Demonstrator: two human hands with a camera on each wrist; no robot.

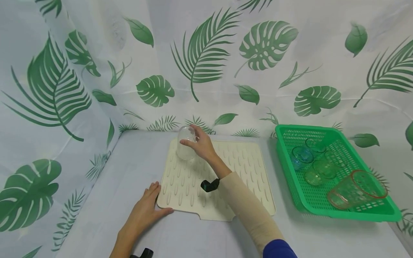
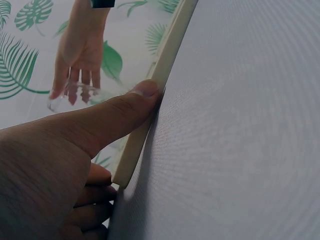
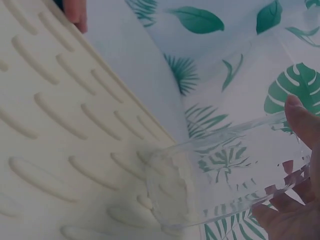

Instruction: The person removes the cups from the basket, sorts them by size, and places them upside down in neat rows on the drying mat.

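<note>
My right hand (image 1: 201,143) grips a tall clear drinking glass (image 1: 185,150) near its upper end, over the far left corner of a cream ridged mat (image 1: 219,172). In the right wrist view the thumb lies on one side of the glass (image 3: 220,175) and the fingers on the other. The glass's lower end is at the mat; whether it touches, I cannot tell. My left hand (image 1: 145,208) rests at the mat's near left corner, fingers along the left edge. In the left wrist view its straight thumb (image 2: 120,110) touches the mat's front edge (image 2: 172,42).
Right of the mat stands a green plastic basket (image 1: 290,182). It contains a blue glass (image 1: 300,157), yellowish-green glasses (image 1: 317,173) and a large red-rimmed glass (image 1: 351,191) leaning toward the near right. A leaf-patterned curtain (image 1: 213,118) closes off the back of the white table (image 1: 106,200).
</note>
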